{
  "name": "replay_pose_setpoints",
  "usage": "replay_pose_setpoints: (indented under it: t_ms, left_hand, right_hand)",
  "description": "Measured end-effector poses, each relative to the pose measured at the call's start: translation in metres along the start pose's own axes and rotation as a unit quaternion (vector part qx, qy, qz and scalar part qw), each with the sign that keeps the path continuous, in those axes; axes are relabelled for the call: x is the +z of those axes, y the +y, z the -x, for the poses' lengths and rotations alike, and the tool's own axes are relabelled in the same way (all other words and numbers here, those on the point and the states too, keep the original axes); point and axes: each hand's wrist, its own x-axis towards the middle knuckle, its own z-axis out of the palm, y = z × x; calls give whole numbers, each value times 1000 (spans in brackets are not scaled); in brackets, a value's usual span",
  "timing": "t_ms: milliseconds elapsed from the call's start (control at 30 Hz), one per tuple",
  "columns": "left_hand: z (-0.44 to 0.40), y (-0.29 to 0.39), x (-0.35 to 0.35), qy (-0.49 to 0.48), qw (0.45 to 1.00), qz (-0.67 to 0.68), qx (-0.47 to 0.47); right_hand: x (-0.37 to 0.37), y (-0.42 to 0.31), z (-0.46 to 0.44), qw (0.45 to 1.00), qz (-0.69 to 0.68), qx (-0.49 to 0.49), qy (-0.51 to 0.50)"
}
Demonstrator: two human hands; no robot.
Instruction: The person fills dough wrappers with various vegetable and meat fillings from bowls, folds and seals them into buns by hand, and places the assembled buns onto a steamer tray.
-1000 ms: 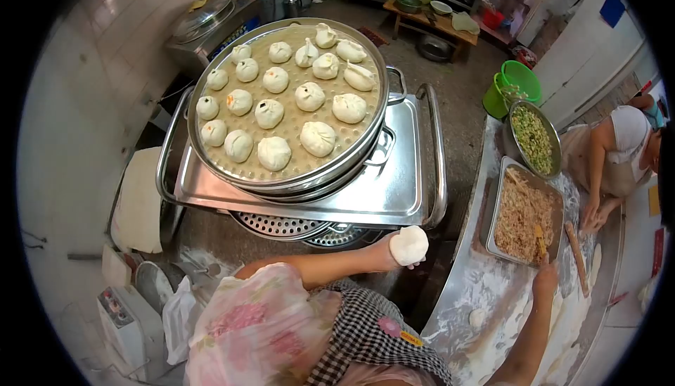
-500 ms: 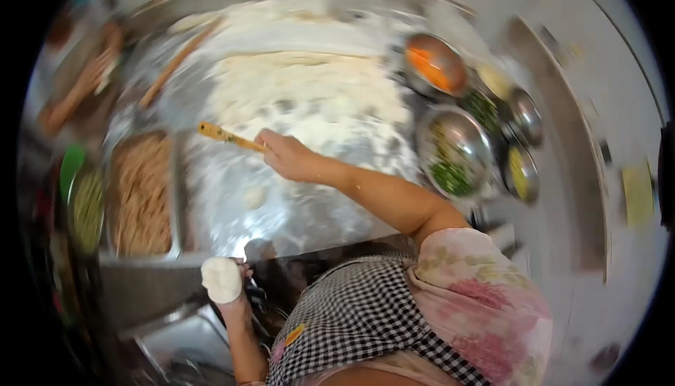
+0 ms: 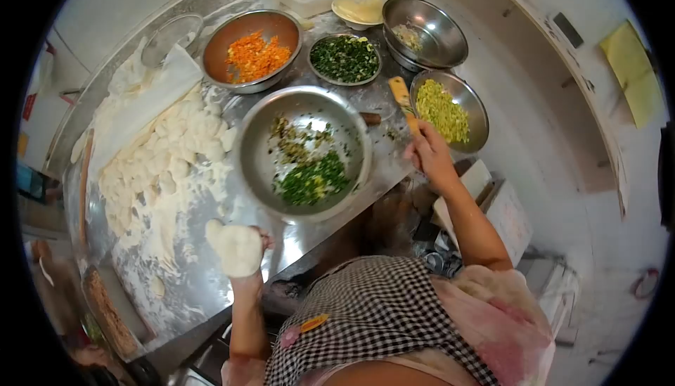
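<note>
My left hand (image 3: 253, 282) holds up a flat round of dough (image 3: 240, 251) near the table's front edge; the dough hides most of the palm and fingers. My right hand (image 3: 432, 155) is wrapped round a flat wooden spatula (image 3: 401, 95) that points up and away, beside the bowl of yellow-green chopped filling (image 3: 443, 110). Left of it stands a large steel bowl (image 3: 247, 175) with chopped greens (image 3: 313, 177) and a brownish chopped mix (image 3: 295, 138). Behind are a bowl of chopped orange filling (image 3: 258, 57) and one of dark greens (image 3: 344, 59).
Many dough pieces (image 3: 158, 154) lie on the floured table (image 3: 186, 273) at left, beside a rolling pin (image 3: 85, 189). At lower left is a tray of brown filling (image 3: 105, 312). At the back right stand a nearly bare steel bowl (image 3: 429, 24) and a pale yellow dish (image 3: 358, 10).
My view has turned right, toward the bowls. My right hand has carried the spatula from over the dough sheet to beside the yellow-green filling. The left hand still holds its dough round.
</note>
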Motion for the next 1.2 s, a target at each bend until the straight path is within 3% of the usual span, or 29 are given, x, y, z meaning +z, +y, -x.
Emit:
replay_pose_setpoints:
  t_ms: [67,133,233,267,333,367,467,500,567,633,733,767,867,900,967,1167,1200]
  left_hand:
    - [3,0,57,-32,996,82,32]
    - [-9,-33,100,-97,960,263,-20]
    - [-22,4,151,-106,974,191,-61]
    - [-23,30,162,-118,961,248,-35]
    - [-31,54,166,-89,982,154,62]
    - [-39,55,159,-58,990,-3,127]
    - [-59,57,134,-24,953,256,159]
    - [-65,45,116,47,977,147,148]
    - [-70,40,94,82,976,173,107]
    - [-77,37,83,87,969,198,123]
    - [-85,28,71,91,964,225,107]
    - [-92,23,71,86,963,235,98]
    - [-108,10,69,124,985,97,76]
    - [-115,9,70,100,975,166,105]
    - [-131,-4,66,106,985,129,48]
    - [-149,-8,95,56,989,114,79]
    - [-145,5,110,85,988,121,43]
  right_hand:
    - [-50,11,-16,1000,8,16,-4]
    - [-84,23,-33,1000,17,13,-18]
    - [-116,38,-62,998,48,-22,-37]
    - [-121,43,-71,997,64,-35,-39]
    - [-125,48,-83,993,67,-68,-62]
    - [-123,44,-84,993,72,-42,-82]
    - [-112,21,-93,986,91,-2,-137]
    - [-108,14,-94,983,99,0,-156]
    - [-97,9,-94,978,102,-8,-183]
    - [-86,2,-100,974,95,-37,-200]
    - [-62,-23,-103,971,106,34,-213]
    - [-54,-24,-106,970,117,10,-212]
    - [-47,-19,-116,969,147,-45,-191]
    - [-49,-16,-120,970,151,-58,-182]
    - [-69,-21,-132,971,173,-58,-155]
    - [-152,-28,-193,957,278,-31,-82]
    - [-162,-25,-206,949,298,-50,-88]
